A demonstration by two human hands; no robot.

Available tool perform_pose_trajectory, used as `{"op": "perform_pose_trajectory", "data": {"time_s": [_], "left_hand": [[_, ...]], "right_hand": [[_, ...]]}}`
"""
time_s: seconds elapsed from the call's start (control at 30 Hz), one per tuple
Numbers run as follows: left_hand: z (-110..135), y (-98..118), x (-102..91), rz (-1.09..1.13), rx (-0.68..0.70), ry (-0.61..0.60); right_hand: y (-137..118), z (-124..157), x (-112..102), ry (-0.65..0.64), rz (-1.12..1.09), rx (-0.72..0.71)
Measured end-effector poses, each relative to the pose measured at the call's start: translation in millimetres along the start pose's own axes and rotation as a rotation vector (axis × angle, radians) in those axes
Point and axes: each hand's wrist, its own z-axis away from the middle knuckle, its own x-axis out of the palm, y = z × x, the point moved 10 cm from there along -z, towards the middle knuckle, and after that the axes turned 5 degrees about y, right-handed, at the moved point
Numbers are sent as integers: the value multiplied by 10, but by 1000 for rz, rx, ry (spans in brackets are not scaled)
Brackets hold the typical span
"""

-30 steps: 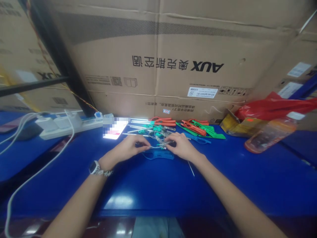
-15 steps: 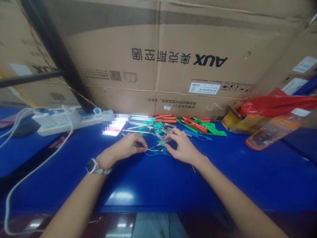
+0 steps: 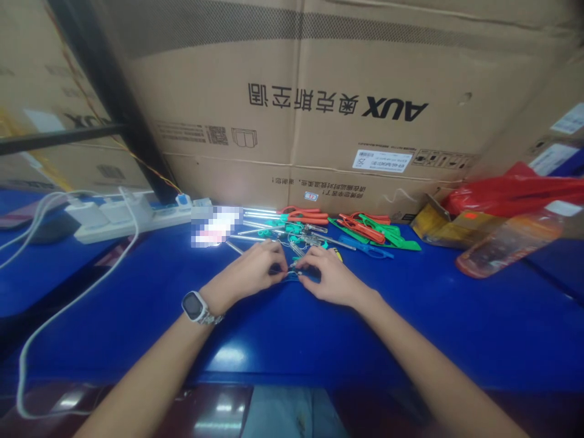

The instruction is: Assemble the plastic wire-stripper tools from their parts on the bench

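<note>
My left hand [image 3: 258, 267] is closed in a pinch, its fingertips on a thin white wire [image 3: 292, 273]. Opposite it, my right hand [image 3: 332, 275] pinches near the wire's other end, and the two sets of fingertips almost meet. Part of a blue plastic piece shows low between the hands; my fingers hide most of it. Just beyond them lies a jumble of small green plastic parts [image 3: 292, 228], thin wires and metal pieces. Bright metal rods [image 3: 260, 215] lie behind my left hand. A watch [image 3: 195, 306] is on my left wrist.
Orange handle-like pieces [image 3: 305, 216] and green plastic pieces [image 3: 396, 237] lie at the back, near a flat blue piece [image 3: 365, 246]. A lit phone [image 3: 218, 226] and white power strip [image 3: 137, 222] sit left. At right are a bottle [image 3: 506, 243] and yellow box [image 3: 438, 222]. Cardboard stands behind.
My left hand has moved right, bringing its fingertips close to my right hand's. The right fingers have drawn together lower, around the wire's end. The view has shifted slightly.
</note>
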Motion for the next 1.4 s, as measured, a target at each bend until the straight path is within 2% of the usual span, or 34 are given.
{"op": "perform_pose_trajectory", "data": {"time_s": [0.1, 0.23, 0.43, 0.6, 0.8, 1.0, 1.13, 1.4], "left_hand": [[4, 11, -91, 110, 1, 44], [15, -58, -117, 223, -96, 36], [70, -177, -106, 226, -154, -11], [125, -362, -109, 181, -203, -36], [103, -375, -191, 265, -192, 5], [121, -395, -285, 277, -238, 4], [123, -406, -259, 259, -224, -17], [118, -437, -221, 286, -256, -31]], "right_hand": [[-10, -14, -4, 31, -7, -12], [-64, -29, -46, 75, 47, -72], [-170, 12, 33, -30, 168, -173], [-161, 21, 53, -33, 201, -177], [-153, 23, 24, -26, 237, -201], [-143, 7, -53, 19, 200, -195], [-150, 7, -59, 45, 163, -200], [-80, 0, -34, 19, 130, -92]]}}
